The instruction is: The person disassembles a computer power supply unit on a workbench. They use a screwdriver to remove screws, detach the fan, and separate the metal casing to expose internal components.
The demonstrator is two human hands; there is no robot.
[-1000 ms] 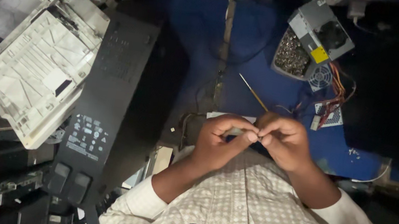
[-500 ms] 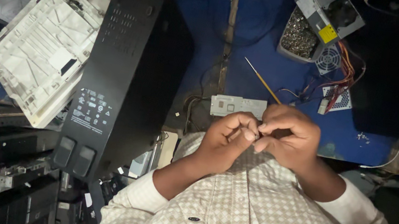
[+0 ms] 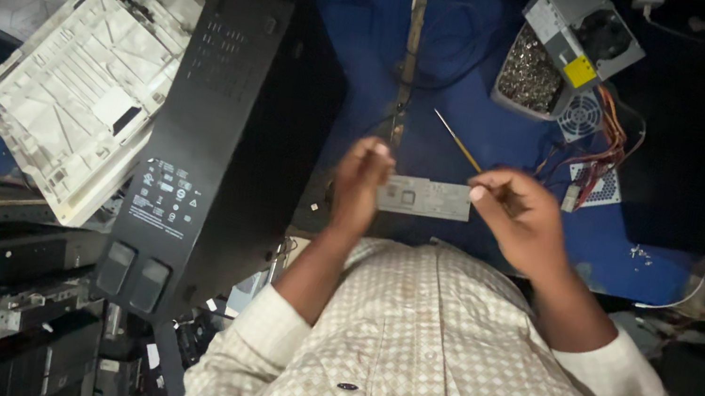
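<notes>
left hand: my left hand (image 3: 361,185) is up in front of my chest, fingers curled; fingertips (image 3: 377,149) pinch the left end of the grey plate (image 3: 425,198)
right hand: my right hand (image 3: 517,214) is closed on the plate's right end, thumb and forefinger pressed at its top corner; rest of the fingers folded in
grip: both hands grasping the same part, one at each end; plate spans the gap between them
plate: small flat grey rectangle, held level and face-up over the blue mat (image 3: 371,29); a small square marking near its left half; detail too small to read
position: plate sits just above my checked shirt (image 3: 440,356), between the black case and the power supply
stick: thin yellowish rod (image 3: 457,141) lies on the mat just above the plate, angled; whether it touches my right hand, cannot tell
black case: long black computer cover (image 3: 219,138) lies to my left, label and two dark buttons at its near end
white part: white plastic printer tray (image 3: 74,94) rests left of the black case, touching its edge
power supply: grey box with fan (image 3: 580,36) at upper right; loose coloured wires (image 3: 609,146) trail down from it; small round fan (image 3: 581,118) beside them
</notes>
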